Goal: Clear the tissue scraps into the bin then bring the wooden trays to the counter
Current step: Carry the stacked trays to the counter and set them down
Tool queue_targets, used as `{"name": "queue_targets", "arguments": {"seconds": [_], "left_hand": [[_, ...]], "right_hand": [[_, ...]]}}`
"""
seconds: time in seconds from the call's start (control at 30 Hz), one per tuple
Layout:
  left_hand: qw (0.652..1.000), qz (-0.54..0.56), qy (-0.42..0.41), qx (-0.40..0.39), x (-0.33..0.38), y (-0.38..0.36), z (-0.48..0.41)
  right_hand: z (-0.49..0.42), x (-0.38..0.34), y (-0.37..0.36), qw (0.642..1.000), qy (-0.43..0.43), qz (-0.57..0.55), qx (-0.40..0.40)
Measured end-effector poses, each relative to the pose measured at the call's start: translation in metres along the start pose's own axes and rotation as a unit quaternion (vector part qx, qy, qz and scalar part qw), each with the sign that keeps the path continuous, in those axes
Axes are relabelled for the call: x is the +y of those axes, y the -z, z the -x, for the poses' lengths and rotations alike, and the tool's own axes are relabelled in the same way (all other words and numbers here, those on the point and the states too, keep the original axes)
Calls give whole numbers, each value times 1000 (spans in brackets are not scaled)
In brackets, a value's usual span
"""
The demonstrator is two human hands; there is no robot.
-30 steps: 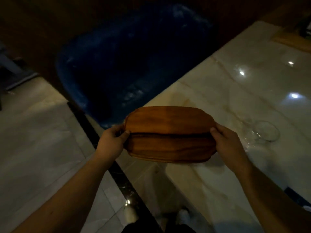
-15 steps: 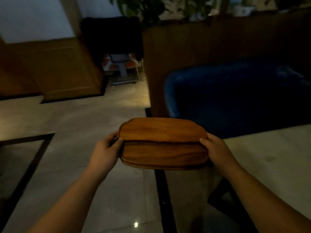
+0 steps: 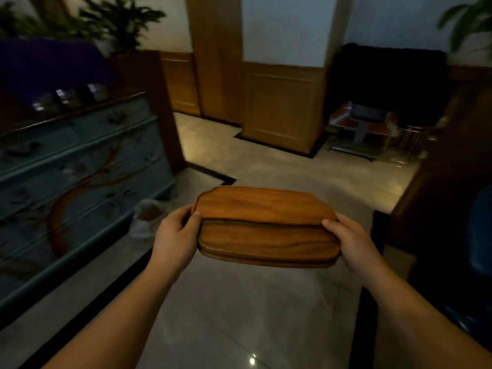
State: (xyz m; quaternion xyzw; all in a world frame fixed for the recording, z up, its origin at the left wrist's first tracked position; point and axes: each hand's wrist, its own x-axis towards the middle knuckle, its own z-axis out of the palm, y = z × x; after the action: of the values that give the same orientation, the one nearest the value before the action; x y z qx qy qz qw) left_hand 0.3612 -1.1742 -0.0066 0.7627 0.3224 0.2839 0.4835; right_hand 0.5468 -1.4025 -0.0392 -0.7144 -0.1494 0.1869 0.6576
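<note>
I hold a stack of brown wooden trays (image 3: 266, 235) level in front of me, over the pale floor. My left hand (image 3: 174, 235) grips the stack's left end with the thumb on top. At the right end, my right hand (image 3: 351, 243) holds it the same way. The upper tray sits shifted a little away from me on the lower one. A small bin lined with a pale bag (image 3: 146, 217) stands on the floor to the left, beside the blue cabinet. No tissue scraps are visible.
A blue painted cabinet (image 3: 80, 177) with items on its top runs along the left. Wooden pillars (image 3: 282, 102) stand ahead. A dark wooden partition (image 3: 439, 195) and a blue chair edge (image 3: 482, 230) are on the right. A polished tile floor (image 3: 253, 302) stretches ahead.
The view has swung left, away from the marble table and blue chair, to the open floor and the blue cabinet. Both hands keep the same hold on the trays.
</note>
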Motion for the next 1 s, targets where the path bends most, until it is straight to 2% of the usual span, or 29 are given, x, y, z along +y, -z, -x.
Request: {"name": "queue_targets", "arguments": {"seconds": [0.33, 0.53, 0.77, 1.0], "left_hand": [[978, -56, 90, 180, -76, 119, -95], [949, -81, 129, 275, -98, 162, -184], [911, -64, 173, 370, -136, 236, -242], [865, -57, 200, 457, -189, 339, -272]], "right_hand": [[-142, -14, -208, 983, 9, 6, -185], [-245, -23, -325, 973, 2, 40, -228], [-309, -63, -471, 919, 55, 92, -378], [-313, -84, -633, 881, 21, 71, -467]]}}
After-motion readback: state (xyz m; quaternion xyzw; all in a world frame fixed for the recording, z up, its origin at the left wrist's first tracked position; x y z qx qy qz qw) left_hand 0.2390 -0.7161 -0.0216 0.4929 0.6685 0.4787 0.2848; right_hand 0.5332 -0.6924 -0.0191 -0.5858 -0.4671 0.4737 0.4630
